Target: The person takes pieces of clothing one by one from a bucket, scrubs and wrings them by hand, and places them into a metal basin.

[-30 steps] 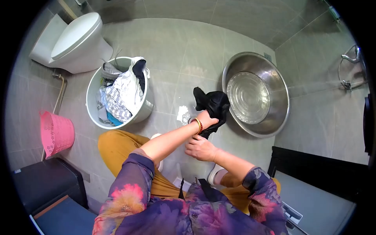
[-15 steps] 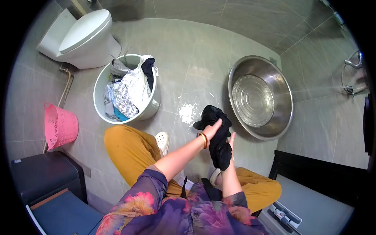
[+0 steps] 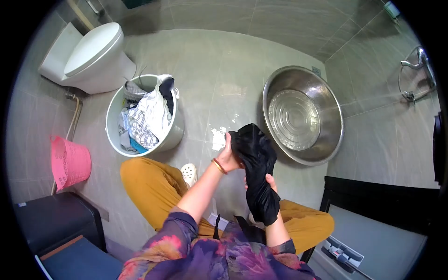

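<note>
A black cloth garment (image 3: 256, 161) hangs bunched between my two hands, above the tiled floor. My left hand (image 3: 228, 156) holds its upper left side, thumb up along the edge and the other fingers hidden under the cloth. My right hand (image 3: 271, 182) is wrapped round the lower middle, with fingertips showing on both sides. The lower end of the fabric drapes over my right wrist. I cannot make out what kind of garment it is.
A pale bucket (image 3: 175, 137) full of clothes stands to the left. On the right is a large steel basin (image 3: 329, 123). Wet patches (image 3: 219, 137) shine on the floor. A pink basket (image 3: 70, 163), a toilet (image 3: 109, 67) and a black-framed grey panel (image 3: 373, 233) stand around.
My left hand has shifted from the top of the black garment to its left side and underneath. My right hand now wraps round the cloth, which is turned more upright.
</note>
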Demonstrator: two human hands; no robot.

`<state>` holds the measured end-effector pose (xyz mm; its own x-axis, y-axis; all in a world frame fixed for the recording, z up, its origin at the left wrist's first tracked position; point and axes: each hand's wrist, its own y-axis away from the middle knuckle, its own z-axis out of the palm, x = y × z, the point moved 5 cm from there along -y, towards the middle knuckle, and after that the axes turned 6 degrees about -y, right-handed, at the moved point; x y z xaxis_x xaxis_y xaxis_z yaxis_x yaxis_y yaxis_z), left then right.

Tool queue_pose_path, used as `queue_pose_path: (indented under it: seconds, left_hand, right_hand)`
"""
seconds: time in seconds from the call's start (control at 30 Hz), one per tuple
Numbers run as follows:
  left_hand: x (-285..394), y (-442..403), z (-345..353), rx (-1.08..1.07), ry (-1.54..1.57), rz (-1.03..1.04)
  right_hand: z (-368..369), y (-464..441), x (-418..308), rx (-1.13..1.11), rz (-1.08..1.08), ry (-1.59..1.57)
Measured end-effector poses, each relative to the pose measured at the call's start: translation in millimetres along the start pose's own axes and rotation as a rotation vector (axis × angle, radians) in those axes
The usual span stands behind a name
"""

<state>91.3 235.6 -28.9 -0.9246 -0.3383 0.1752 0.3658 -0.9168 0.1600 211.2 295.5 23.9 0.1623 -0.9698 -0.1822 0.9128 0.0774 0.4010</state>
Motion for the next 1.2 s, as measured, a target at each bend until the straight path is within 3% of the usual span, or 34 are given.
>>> queue_pose_path:
  seconds: [0.07, 0.1, 0.13, 0.2, 0.27, 0.33, 0.37, 0.4, 0.47, 0.53, 0.6, 0.67, 0.73, 0.8, 0.87, 0.93, 0.97, 1.07, 1.13, 1.2]
  left_hand:
    - [17, -13, 2, 0.169, 0.004, 0.154]
    - [26, -14, 27, 0.04, -0.074, 0.189]
    - [33, -10, 62, 0.067, -0.133, 0.158]
    - [48, -14, 83, 0.092, -0.711, 0.146]
    - [48, -18, 86, 0.309, -1.063, 0.131]
    - [47, -30, 69, 0.45, -1.672, 0.185]
    - [42, -38, 55, 0.477, -1.938, 0.311]
    - [41, -41, 50, 0.54, -2.05, -0.024]
    - [33, -50, 11, 0.546, -2.225, -0.143]
    - [32, -52, -6, 0.635, -2.216, -0.284]
    - [33, -53, -21, 0.637, -2.111, -0.137]
    - [42, -56, -34, 0.582, -1.891, 0.052]
    - [58, -61, -59, 0.535, -1.767, 0.314]
    - [70, -53, -19, 0.49, -1.478, -0.054]
    - [71, -65, -51, 0.437, -1.567, 0.046]
    - [70, -67, -43, 0.396, -1.878, 0.19]
    - [64, -59, -25, 0.511, -1.555, -0.056]
    - [67, -53, -15, 0.496, -1.65, -0.011]
    - [73, -48, -16, 0.538, -1.631, -0.029]
    - [84, -39, -13, 0.53, -1.607, -0.041]
  right_hand:
    - [1, 8, 6, 0.105, 0.232, 0.001]
    - [-10, 12, 4, 0.231, 0.195, 0.173]
    - [-6, 11, -1, 0.183, 0.146, 0.335]
    - [18, 10, -9, 0.139, 0.138, 0.628]
    - [31, -2, -12, 0.12, 0.142, 0.687]
    - [38, -18, -16, 0.022, 0.028, 1.162]
    - [26, -30, -14, 0.07, 0.067, 1.408]
    - [13, -42, -11, 0.169, 0.121, 1.618]
    - [2, -54, -8, 0.28, 0.232, 1.843]
    - [-14, -63, -4, 0.321, 0.3, 1.947]
    - [-33, -65, -8, 0.341, 0.351, 1.991]
    - [-36, -58, -16, 0.112, 0.003, 1.511]
    - [-40, -47, -39, 0.117, -0.048, 1.208]
    - [-46, -40, -78, 0.282, -0.008, 1.265]
    - [-38, -42, -128, 0.241, -0.206, 1.329]
    - [-25, -44, -181, 0.342, -0.296, 1.498]
    - [-19, -47, -207, 0.359, -0.353, 1.581]
    - [2, -54, -275, 0.361, -0.619, 1.731]
    - [-5, -53, -330, 0.613, -0.815, 1.99]
    - [-6, -46, -349, 0.791, -0.748, 2.016]
